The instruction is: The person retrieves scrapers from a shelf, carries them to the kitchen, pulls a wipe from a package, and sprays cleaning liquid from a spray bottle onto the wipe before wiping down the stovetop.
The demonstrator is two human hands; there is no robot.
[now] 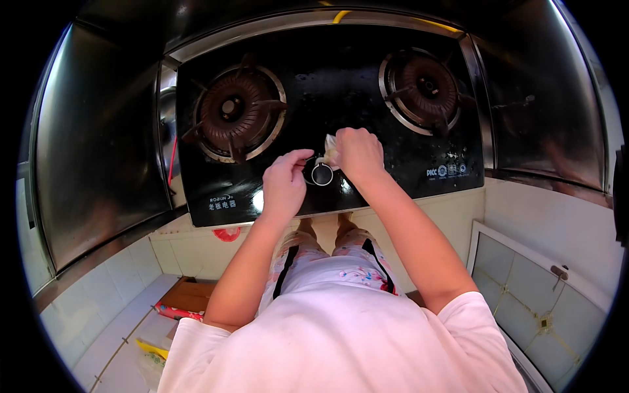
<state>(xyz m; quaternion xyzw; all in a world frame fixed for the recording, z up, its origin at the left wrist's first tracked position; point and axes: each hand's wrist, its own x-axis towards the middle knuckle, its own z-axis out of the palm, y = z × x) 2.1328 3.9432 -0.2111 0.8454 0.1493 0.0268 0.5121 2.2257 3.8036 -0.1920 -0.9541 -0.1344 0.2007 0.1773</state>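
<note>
A black glass gas hob (327, 85) lies in front of me. At its front middle is a round dark control knob (322, 174) with a shiny silver rim. My right hand (359, 154) is closed around a crumpled white wipe (332, 152), just behind and to the right of the knob. Whether the wipe is paper or cloth I cannot tell. My left hand (283, 185) is at the knob's left side, its index finger stretched out and its thumb apart from it. No object shows in it. Its other fingers are partly hidden.
The left burner (230, 108) and right burner (427, 88) carry dark pan supports. Steel panels (98, 137) flank the hob on both sides. A red object (227, 234) shows below its front edge. At the lower right is a framed glass panel (524, 281).
</note>
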